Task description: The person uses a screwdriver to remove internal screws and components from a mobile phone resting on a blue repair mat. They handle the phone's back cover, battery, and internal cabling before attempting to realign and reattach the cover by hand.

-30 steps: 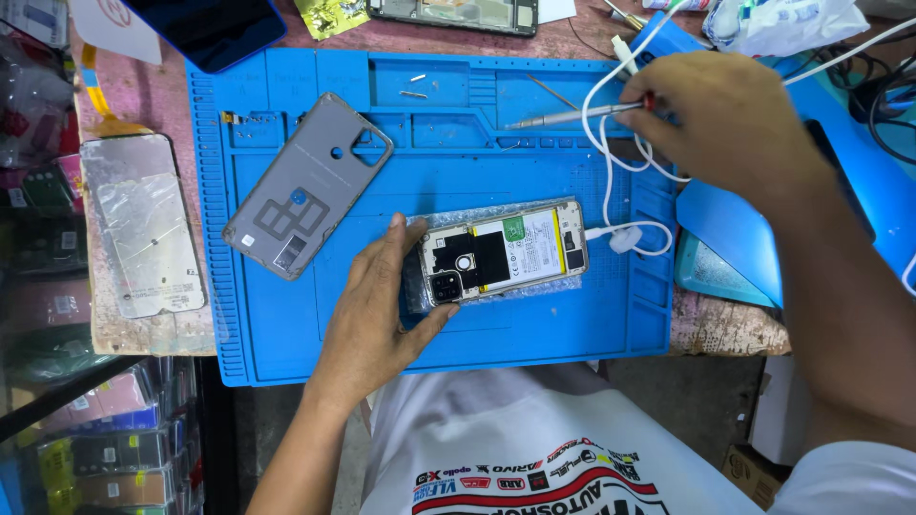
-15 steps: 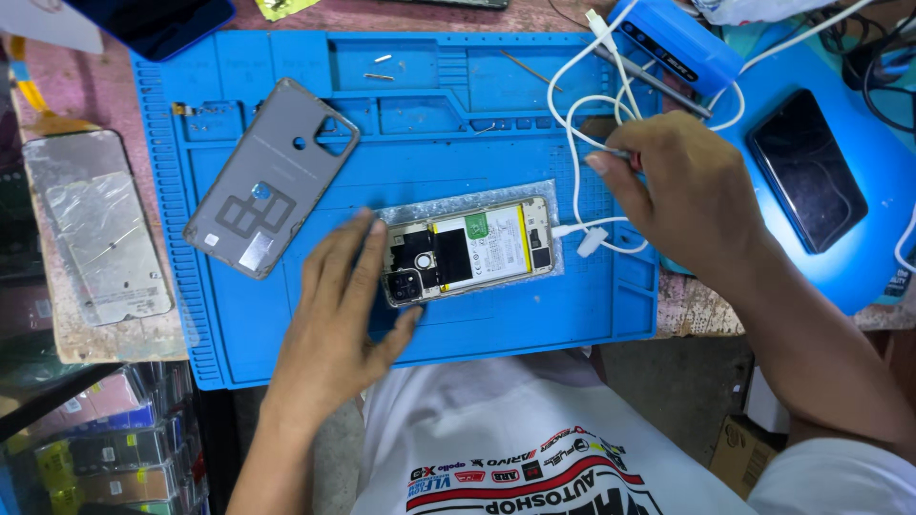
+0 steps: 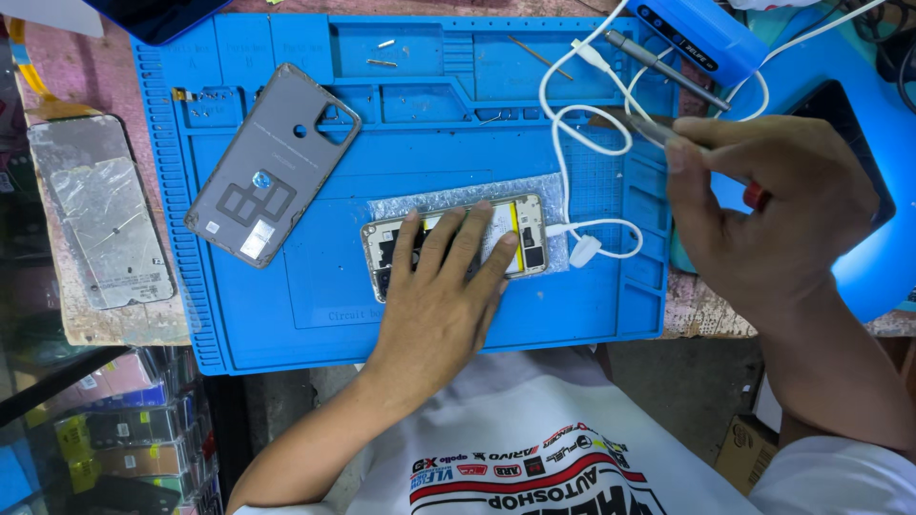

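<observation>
phone (image 3: pixel 525 234): opened, back up, near mat's (image 3: pixel 305 286) front edge | left hand (image 3: pixel 444 296): flat, fingers spread, pressing on phone | right hand (image 3: pixel 773 215): fingers pinched on screwdriver (image 3: pixel 658 132) over mat's right edge | back cover (image 3: pixel 272 162): mat's left side

Left hand (image 3: pixel 441 296) flat, fingers spread; right hand (image 3: pixel 768 217) pinched.
</observation>
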